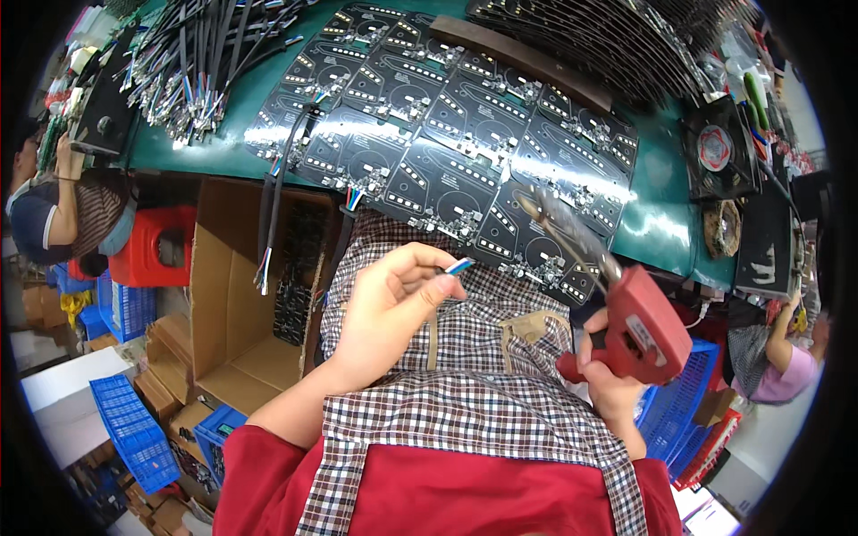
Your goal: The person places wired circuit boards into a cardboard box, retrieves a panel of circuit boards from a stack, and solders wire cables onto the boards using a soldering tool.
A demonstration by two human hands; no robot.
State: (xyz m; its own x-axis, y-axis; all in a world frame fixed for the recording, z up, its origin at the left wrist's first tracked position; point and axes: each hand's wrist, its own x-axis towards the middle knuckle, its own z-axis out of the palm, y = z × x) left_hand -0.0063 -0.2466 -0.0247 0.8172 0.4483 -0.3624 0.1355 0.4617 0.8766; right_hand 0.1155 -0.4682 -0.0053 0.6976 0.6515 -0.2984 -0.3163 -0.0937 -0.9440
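In front of my apron, my left hand (386, 308) pinches a cable end with blue, white and dark wires (459, 266) between thumb and fingers. My right hand (609, 382) is wrapped round the handle of a red soldering gun (645, 332). Its long metal tip (572, 230) points up and left over the nearest of the black circuit boards (451, 183), blurred at its end. These boards lie in overlapping rows on the green bench (660, 210). Two black cables (268, 219) hang over the front edge, left of the boards.
A heap of black cables (192, 85) lies at the far left. Behind the boards are a brown bar (518, 61) and stacked dark boards (590, 40). A black fan-like box (715, 147) stands right. An open cardboard box (234, 295) sits below left. Other people work at both sides.
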